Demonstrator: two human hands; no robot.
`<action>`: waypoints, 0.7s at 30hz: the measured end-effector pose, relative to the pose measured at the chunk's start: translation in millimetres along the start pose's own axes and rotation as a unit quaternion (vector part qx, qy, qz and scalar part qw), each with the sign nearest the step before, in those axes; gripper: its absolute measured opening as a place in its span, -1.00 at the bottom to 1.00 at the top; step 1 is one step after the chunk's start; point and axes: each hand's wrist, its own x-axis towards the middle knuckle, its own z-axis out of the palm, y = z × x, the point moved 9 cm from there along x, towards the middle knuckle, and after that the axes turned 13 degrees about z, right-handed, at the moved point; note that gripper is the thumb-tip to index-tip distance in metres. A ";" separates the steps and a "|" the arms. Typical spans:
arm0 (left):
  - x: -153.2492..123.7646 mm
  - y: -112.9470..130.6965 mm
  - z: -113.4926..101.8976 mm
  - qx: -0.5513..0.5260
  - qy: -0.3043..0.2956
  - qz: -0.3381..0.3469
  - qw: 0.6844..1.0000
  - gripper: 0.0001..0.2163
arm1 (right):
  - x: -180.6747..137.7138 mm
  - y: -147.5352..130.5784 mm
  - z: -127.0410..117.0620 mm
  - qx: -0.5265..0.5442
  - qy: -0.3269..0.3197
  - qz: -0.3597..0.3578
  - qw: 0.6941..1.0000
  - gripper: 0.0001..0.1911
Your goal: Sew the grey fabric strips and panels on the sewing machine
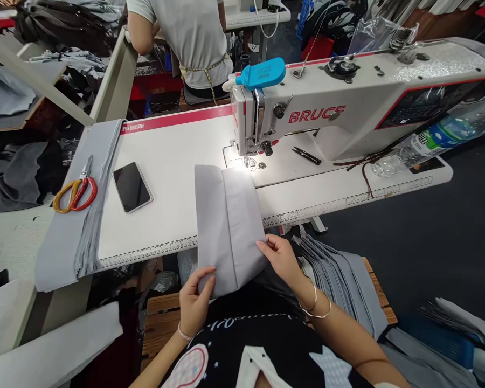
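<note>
A folded grey fabric piece lies on the white sewing table, its far end by the needle of the Bruce sewing machine. The near end hangs over the table edge toward my lap. My left hand pinches the lower left corner of the piece. Fingers of my right hand are closed on its lower right edge.
A phone and orange-handled scissors lie at the left, the scissors on a grey fabric stack. Thread snips and a water bottle sit by the machine. More grey pieces lie stacked at my right. Another person stands behind the table.
</note>
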 end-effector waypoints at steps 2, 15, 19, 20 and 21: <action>-0.9 -0.9 18.9 -0.001 -0.065 0.007 0.998 -0.72 | 1.4 6.7 -7.6 -0.017 0.005 0.004 1.000 -0.52; 8.3 -12.6 28.0 0.051 -0.083 0.092 0.991 -0.78 | 17.0 47.4 -4.1 -0.035 -0.003 0.043 0.998 -0.52; 8.3 -11.0 28.2 0.055 -0.078 0.113 0.989 -0.82 | 18.1 49.2 -4.9 -0.027 -0.006 0.047 0.999 -0.54; 8.3 -11.2 28.9 0.056 -0.079 0.116 0.989 -0.82 | 18.2 49.8 -5.1 -0.024 -0.005 0.047 0.999 -0.54; 8.6 -11.3 29.8 0.057 -0.081 0.118 0.988 -0.82 | 18.2 50.5 -5.2 -0.021 -0.004 0.047 0.999 -0.55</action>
